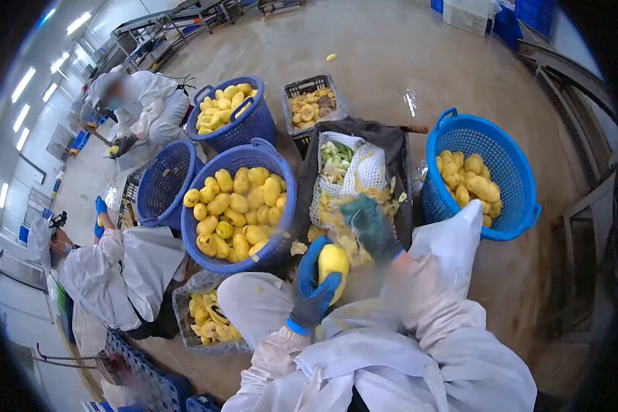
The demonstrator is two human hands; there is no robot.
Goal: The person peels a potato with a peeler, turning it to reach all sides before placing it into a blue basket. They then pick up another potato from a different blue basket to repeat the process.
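Observation:
My left hand (312,292), in a blue glove, is closed around a smooth yellow mango (334,266) held upright over my lap. My right hand (369,225), in a dark green glove, is just beyond it, above the peelings. Motion smears its fingers, so I cannot see whether it holds a tool. Beneath and ahead stands a crate lined with black sheeting (391,143), containing yellow peelings (333,211), white foam netting (365,163) and green scraps (336,159).
Mangoes fill a purple-blue basket (286,226) at left and a blue basket (511,223) at right. Behind are another full basket (257,130) and a scrap crate (341,103). A peelings crate (185,319) sits by my left knee. Two co-workers (120,275) sit at left.

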